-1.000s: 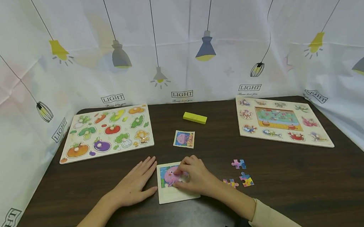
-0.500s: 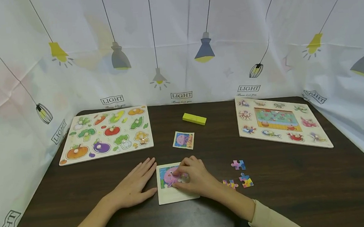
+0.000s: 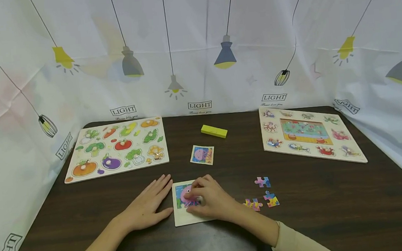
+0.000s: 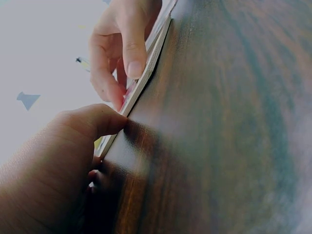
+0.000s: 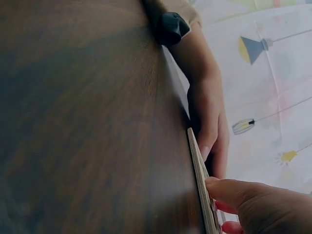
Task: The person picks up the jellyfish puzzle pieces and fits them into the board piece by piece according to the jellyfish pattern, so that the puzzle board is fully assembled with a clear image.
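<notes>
A small wooden puzzle board (image 3: 185,218) lies in front of the person, with a pink cartoon picture (image 3: 183,190) partly filled in on it. The left hand (image 3: 147,206) rests flat on the table, thumb and fingertips against the board's left edge. The right hand (image 3: 212,199) is over the board, its curved thumb and index finger on either side of a puzzle piece (image 3: 193,203) at the picture. That hand hides the right part of the board. In the left wrist view, the right thumb (image 4: 134,66) reaches down to the board's surface.
Several loose puzzle pieces (image 3: 271,199) lie right of the board. Behind it are a small picture card (image 3: 202,155) and a yellow block (image 3: 214,131). A vegetable peg board (image 3: 116,150) stands back left, a sea-animal board (image 3: 311,134) back right.
The right hand has shifted slightly left and toward the person over the board, its thumb and index finger now lower on the picture. The left hand stays put.
</notes>
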Motion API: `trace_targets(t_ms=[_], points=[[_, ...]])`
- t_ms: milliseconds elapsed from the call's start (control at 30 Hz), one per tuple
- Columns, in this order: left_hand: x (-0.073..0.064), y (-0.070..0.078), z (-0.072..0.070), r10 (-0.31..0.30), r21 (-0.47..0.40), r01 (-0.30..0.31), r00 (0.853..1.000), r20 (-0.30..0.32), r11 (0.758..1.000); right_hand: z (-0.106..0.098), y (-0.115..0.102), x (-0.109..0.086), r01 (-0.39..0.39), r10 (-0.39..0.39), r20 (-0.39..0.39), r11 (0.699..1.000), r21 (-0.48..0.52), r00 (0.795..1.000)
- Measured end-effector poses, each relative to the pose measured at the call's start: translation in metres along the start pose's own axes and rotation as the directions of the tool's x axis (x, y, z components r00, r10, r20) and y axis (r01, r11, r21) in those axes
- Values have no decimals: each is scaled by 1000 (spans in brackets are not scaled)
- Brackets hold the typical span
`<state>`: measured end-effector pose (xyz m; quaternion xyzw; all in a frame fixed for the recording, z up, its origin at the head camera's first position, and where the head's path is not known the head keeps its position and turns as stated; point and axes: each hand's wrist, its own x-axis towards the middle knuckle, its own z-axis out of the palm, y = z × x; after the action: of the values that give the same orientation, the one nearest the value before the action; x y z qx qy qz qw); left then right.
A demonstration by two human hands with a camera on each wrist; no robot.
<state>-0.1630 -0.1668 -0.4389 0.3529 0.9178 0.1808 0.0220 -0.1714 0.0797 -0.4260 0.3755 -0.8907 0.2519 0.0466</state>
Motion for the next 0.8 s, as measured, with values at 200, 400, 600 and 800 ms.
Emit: trace_targets(t_ms=[200,400,600,800], points=[[1,1,0,5,0,-5,1000,-3,1000,1,-1,-1,28,-28,-22,1000,-2,999],[0,0,2,4,4,-4,1000,-20,1000,-3,-4,-1,62,-62,10,998,8,998],[0,-1,3,3,4,-3,1000,-21,1000,-13,-8,-3,103,-103,14,995,5,995],[0,-1,3,-3,2,3,1000,-16,1000,-30,-6,-9,100,-100,-47,995,-8,994]])
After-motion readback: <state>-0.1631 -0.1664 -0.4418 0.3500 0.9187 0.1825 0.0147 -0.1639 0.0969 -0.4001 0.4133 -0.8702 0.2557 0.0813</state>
